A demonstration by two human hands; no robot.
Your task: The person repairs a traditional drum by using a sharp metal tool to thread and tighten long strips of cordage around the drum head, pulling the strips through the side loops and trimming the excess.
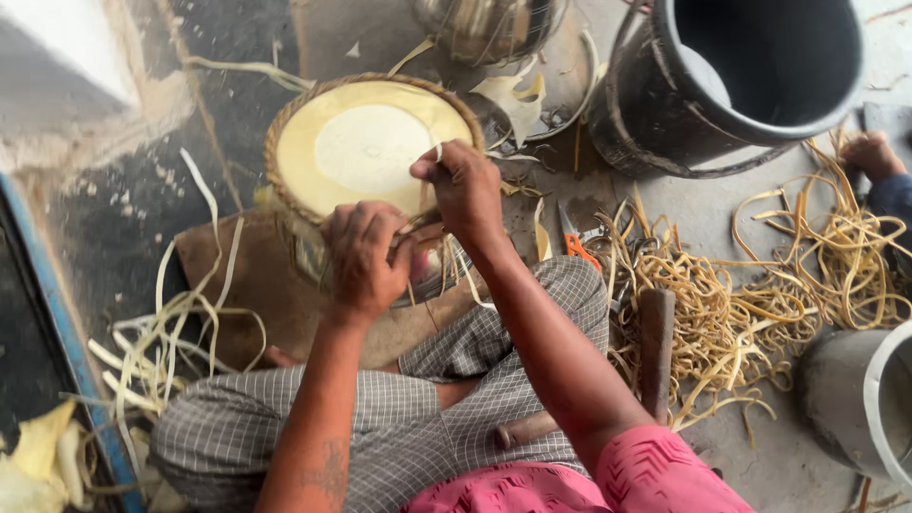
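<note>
The left hand (366,258) is clenched on the near rim of a round woven basket (366,142). Just beside it, the right hand (465,190) pinches a pale cane strip (429,185) rising from that rim. Right of this hand lie orange-handled scissors (575,242) and tangled cane (731,304); beyond stands a black bucket (731,85).

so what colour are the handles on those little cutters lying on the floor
Orange, on the cutters beside the cane strips; the head view shows it.
</note>
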